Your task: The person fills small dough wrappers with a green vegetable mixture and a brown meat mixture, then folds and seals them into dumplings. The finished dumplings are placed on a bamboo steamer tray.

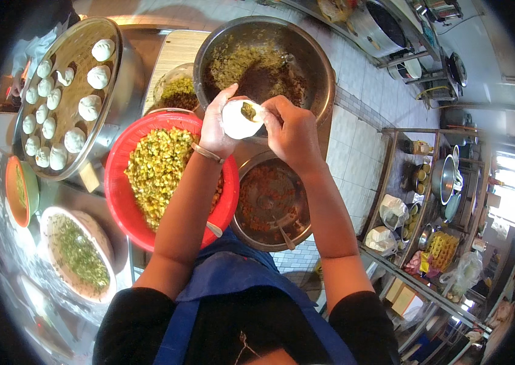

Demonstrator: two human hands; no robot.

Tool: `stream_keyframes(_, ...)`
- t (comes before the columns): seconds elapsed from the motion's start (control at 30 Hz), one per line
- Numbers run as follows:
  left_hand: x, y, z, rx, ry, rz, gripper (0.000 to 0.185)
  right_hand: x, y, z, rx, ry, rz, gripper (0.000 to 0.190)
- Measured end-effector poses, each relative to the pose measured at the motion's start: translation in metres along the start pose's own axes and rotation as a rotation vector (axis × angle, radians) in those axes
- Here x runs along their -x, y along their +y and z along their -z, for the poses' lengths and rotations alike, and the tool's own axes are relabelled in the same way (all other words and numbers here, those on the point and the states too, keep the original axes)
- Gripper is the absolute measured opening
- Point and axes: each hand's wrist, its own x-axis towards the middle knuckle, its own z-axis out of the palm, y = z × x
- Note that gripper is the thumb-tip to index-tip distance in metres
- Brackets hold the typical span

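A white dough bun [237, 126] with green filling showing through its open top rests in my left hand [215, 123], which cups it from the left. The fingers of my right hand [290, 127] pinch the dough's edge at the right of the opening. Behind the bun stands a large steel basin [326, 86] with greenish filling along its inner wall. Below my left forearm sits a red plastic basin [118, 200] heaped with chopped yellow-green filling [161, 159]. Under my right hand is a steel bowl [257, 242] with orange-red remains and a spoon [284, 235].
At left, a round steamer [122, 91] holds several pleated buns [89, 107]. Bowls of chopped greens, one white [107, 260] and one orange and green [33, 196], stand on the metal counter. Another person's hand [16, 86] shows at far left. Shelving [387, 182] lines the right.
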Motion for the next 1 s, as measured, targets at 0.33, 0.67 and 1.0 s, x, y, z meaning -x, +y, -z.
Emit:
stream_keyframes(0.33,-0.002,-0.002,-0.004,-0.314,0.008,0.011,0.034,-0.003,0.007,0.001,0.192,-0.038,0.096,0.009)
stream_keyframes(0.67,0.009,0.0,-0.01,-0.582,0.009,-0.223,0.039,-0.003,0.006,0.005,0.26,-0.074,0.171,0.009)
stream_keyframes(1.0,0.03,-0.008,0.002,-0.768,-0.106,-0.487,0.037,0.005,0.004,0.003,0.44,-0.14,0.418,0.011)
